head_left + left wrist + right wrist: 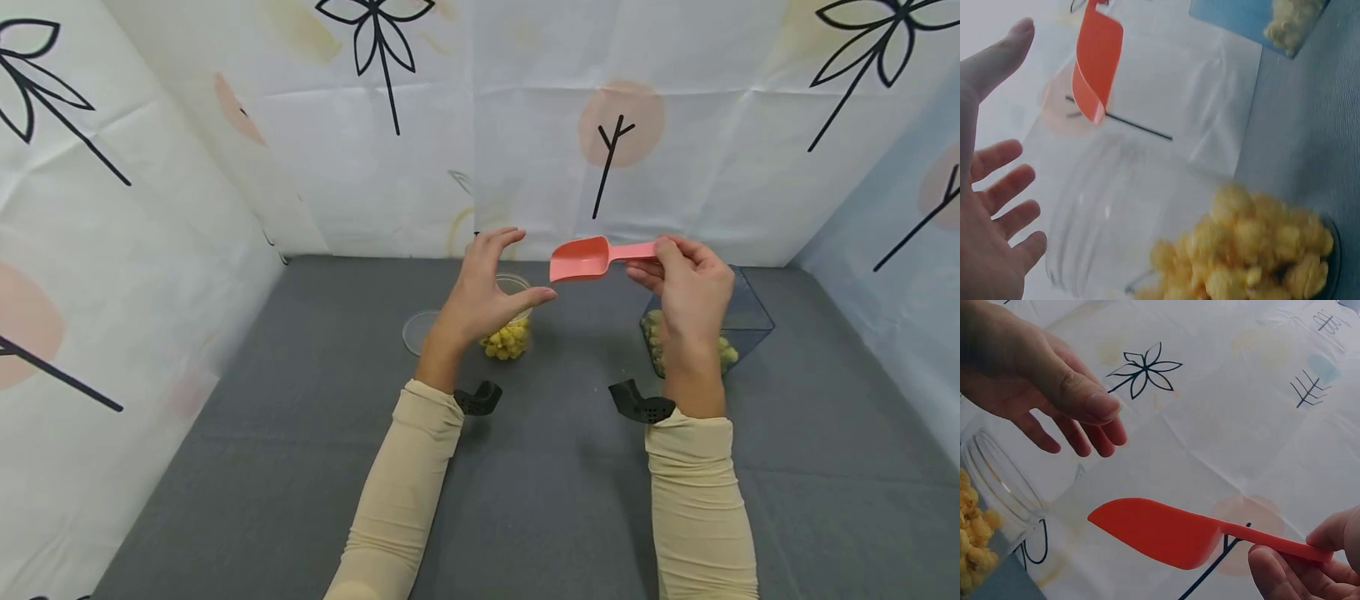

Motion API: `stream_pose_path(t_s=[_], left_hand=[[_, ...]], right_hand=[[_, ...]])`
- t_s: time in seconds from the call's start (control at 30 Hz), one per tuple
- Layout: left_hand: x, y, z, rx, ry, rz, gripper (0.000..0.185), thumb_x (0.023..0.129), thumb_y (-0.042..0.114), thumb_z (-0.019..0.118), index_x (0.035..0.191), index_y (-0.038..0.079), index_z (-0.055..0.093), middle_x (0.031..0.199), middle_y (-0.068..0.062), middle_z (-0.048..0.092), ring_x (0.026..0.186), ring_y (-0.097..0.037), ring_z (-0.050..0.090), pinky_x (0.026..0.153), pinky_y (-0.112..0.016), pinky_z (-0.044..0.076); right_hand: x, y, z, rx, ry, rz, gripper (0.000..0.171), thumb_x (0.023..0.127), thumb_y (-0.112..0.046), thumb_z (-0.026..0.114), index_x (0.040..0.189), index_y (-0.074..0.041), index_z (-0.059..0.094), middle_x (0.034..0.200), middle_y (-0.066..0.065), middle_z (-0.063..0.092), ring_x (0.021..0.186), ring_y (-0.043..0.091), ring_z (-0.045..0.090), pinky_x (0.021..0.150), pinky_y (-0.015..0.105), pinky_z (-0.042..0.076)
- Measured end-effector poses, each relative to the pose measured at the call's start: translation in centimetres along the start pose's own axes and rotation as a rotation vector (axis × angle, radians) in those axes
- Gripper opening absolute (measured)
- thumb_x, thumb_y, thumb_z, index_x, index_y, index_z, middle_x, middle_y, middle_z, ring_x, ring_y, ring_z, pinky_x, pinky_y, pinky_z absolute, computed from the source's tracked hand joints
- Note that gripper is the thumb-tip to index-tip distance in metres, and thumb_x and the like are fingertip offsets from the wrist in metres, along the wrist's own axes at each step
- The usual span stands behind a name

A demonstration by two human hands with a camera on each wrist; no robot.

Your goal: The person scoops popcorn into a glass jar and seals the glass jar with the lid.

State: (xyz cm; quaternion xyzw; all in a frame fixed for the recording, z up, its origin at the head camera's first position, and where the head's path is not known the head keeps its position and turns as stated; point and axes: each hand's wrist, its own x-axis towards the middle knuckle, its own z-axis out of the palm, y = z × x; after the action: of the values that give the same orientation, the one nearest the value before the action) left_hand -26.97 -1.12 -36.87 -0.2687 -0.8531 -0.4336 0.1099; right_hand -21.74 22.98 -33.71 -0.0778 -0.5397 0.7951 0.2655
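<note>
Hands are being held raised above the grey counter (540, 500), both forearms in beige sleeves. Left hand (480, 292) is being kept open, fingers (1004, 187) spread and relaxed, palm turned toward the scoop, gripping nothing. Right hand (686, 287) is being held level with it, its fingers (1285, 575) pinching the handle end of a coral plastic scoop (592, 257). Scoop is being held roughly horizontal in the air between the hands, bowl pointing at the left hand, empty as far as can be seen. A clear round jar (517, 321) holding yellow popcorn is being partly hidden behind the left hand; a clear angular container (742, 321) with more popcorn is sitting behind the right hand.
</note>
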Motion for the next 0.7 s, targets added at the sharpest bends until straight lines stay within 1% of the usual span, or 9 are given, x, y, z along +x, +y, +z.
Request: stream_pose_path(t_s=[0.13,0.2,0.3,0.4,0.47,0.63,0.7], left_hand=[[0.3,1.2,0.3,-0.014,-0.005,0.033,0.089,0.083,0.051,0.082,0.155,0.022,0.040,0.159,0.002,0.036,0.149,-0.016,0.030,0.119,-0.049,0.037],[0.4,1.6,0.5,-0.019,-0.006,0.046,0.088,0.083,0.050,0.082,0.155,0.021,0.040,0.159,0.002,0.036,0.149,-0.016,0.031,0.119,-0.049,0.037],[0.5,1.9,0.6,-0.031,-0.005,0.053,0.088,0.084,0.048,0.082,0.155,0.021,0.040,0.159,0.002,0.036,0.148,-0.015,0.031,0.119,-0.047,0.037],[0.8,2.1,0.9,-0.042,-0.010,0.064,0.088,0.084,0.049,0.082,0.156,0.021,0.039,0.159,0.004,0.036,0.148,-0.013,0.031,0.120,-0.046,0.037],[1.0,2.4,1.4,-0.053,-0.013,0.084,0.090,0.084,0.049,0.082,0.156,0.020,0.037,0.159,0.003,0.035,0.148,-0.013,0.032,0.120,-0.045,0.037],[1.5,3.1,2.6,-0.087,-0.015,0.149,0.094,0.084,0.044,0.084,0.158,0.017,0.033,0.161,-0.001,0.031,0.149,-0.015,0.032,0.121,-0.044,0.036],[1.7,3.4,3.1,-0.100,-0.022,0.154,0.095,0.083,0.045,0.084,0.159,0.020,0.032,0.162,0.000,0.030,0.149,-0.013,0.031,0.121,-0.042,0.035]], right_hand=[[0.3,-0.5,-0.6,0.038,0.030,-0.010,0.017,0.095,-0.007,0.070,0.110,0.001,0.069,0.091,0.013,0.073,0.064,0.017,0.074,0.065,0.026,0.061],[0.4,-0.6,-0.9,0.029,0.042,-0.018,0.017,0.095,-0.008,0.070,0.110,0.001,0.069,0.092,0.013,0.072,0.064,0.017,0.074,0.065,0.026,0.061],[0.5,-0.8,-1.3,0.017,0.050,-0.035,0.016,0.095,-0.008,0.070,0.109,0.001,0.069,0.092,0.013,0.072,0.064,0.016,0.074,0.064,0.025,0.061],[0.7,-1.3,-1.7,0.034,0.059,-0.055,0.015,0.095,-0.006,0.070,0.108,0.002,0.069,0.092,0.014,0.071,0.064,0.017,0.074,0.064,0.025,0.061],[0.9,-1.7,-2.1,0.055,0.069,-0.069,0.015,0.094,-0.004,0.070,0.107,0.002,0.068,0.091,0.014,0.071,0.063,0.018,0.073,0.063,0.026,0.061],[1.3,-2.6,-3.2,0.100,0.095,-0.145,0.019,0.090,-0.003,0.075,0.106,0.005,0.069,0.089,0.016,0.071,0.061,0.020,0.073,0.062,0.027,0.061],[1.4,-2.9,-3.8,0.092,0.109,-0.179,0.021,0.089,-0.004,0.076,0.107,0.005,0.070,0.090,0.016,0.072,0.062,0.020,0.074,0.062,0.027,0.061]])
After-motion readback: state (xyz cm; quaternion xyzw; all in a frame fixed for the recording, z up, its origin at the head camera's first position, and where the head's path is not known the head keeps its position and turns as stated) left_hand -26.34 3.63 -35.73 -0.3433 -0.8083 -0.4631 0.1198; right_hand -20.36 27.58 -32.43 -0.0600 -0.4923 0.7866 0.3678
